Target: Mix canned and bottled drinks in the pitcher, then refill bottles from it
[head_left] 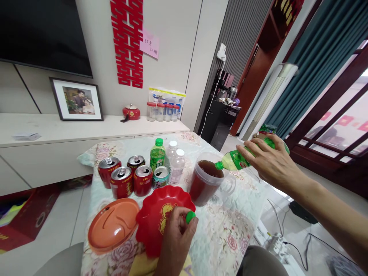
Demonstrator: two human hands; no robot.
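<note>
My right hand [263, 155] grips a green-labelled plastic bottle [237, 159], tilted so its mouth is over the rim of a clear plastic pitcher [198, 189]. Dark reddish-brown liquid nearly fills the pitcher, whose handle points right. I cannot make out whether liquid is leaving the bottle. Between the thumb and fingers of my left hand [178, 234] is a green bottle cap [190, 217]. That hand is above the near right part of a red scalloped plate [149, 226] with a gold design.
Several opened red cans [122, 184], a small teal can [160, 178], a green-capped bottle [157, 155] and white-capped bottles [176, 168] stand left of the pitcher. An orange lid [113, 224] lies by the plate on the flowered tablecloth [224, 230]. Cables [307, 245] trail across the floor at right.
</note>
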